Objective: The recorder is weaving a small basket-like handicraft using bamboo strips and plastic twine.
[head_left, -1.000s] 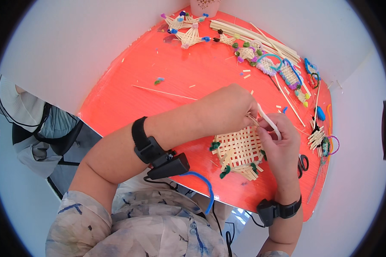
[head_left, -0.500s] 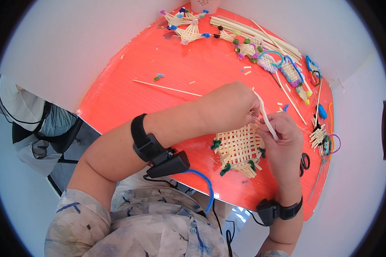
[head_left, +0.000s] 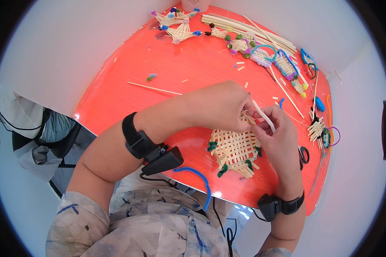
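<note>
A flat piece woven from pale bamboo strips lies in front of me, with dark green fuzzy ties at several corners. At its far edge the strip ends are pinched in my left hand, whose fingers are closed and partly hidden behind its back. Close beside it, my right hand is closed with thumb and fingers together on a white pipe cleaner. The pipe cleaner curves up between both hands, against the strip ends. Exactly where it meets the strips is covered by my fingers.
Black-handled scissors lie right of my right hand. Finished woven stars and small woven pieces line the far side, near a bundle of bamboo strips. A blue pipe cleaner hangs over the red table's near edge.
Both hands have come slightly lower, nearer the woven piece's far edge. The white pipe cleaner's upper end has dropped between them. The whole view has shifted a little.
</note>
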`<state>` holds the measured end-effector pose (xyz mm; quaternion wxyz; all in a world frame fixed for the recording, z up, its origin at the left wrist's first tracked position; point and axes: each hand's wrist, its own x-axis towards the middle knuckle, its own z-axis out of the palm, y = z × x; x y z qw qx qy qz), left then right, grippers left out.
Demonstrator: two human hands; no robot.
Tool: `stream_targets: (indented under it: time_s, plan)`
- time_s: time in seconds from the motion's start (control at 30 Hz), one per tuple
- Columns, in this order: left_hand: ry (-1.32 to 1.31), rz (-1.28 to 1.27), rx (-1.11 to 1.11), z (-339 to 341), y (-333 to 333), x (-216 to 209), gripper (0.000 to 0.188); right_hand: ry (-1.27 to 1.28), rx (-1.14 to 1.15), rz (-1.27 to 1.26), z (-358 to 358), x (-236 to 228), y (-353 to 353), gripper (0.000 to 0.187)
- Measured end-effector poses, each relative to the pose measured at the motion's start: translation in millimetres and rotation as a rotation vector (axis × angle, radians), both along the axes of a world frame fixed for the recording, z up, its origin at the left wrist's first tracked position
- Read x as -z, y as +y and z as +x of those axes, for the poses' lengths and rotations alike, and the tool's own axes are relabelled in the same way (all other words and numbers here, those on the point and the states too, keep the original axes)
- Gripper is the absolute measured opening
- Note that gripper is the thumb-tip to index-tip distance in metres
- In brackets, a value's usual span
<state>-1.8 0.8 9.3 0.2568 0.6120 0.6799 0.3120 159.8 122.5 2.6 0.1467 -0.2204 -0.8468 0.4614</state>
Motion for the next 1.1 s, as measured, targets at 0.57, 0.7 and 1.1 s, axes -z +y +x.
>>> stream_targets:
  time_s: [0.57,0.7,1.1]
  plan:
    - [-0.041,0.049,-0.049,-3.7,3.9,9.2,0.024,0.135,-0.036,-0.237,1.0,10.3,5.5,0.01]
    - [-0.049,0.07,-0.025,-4.0,2.7,10.8,0.024,0.116,-0.072,-0.232,2.6,10.0,7.8,0.012]
    - [-0.047,0.05,-0.06,0.6,5.5,8.1,0.023,0.071,0.017,-0.038,-0.6,1.2,-2.0,0.006]
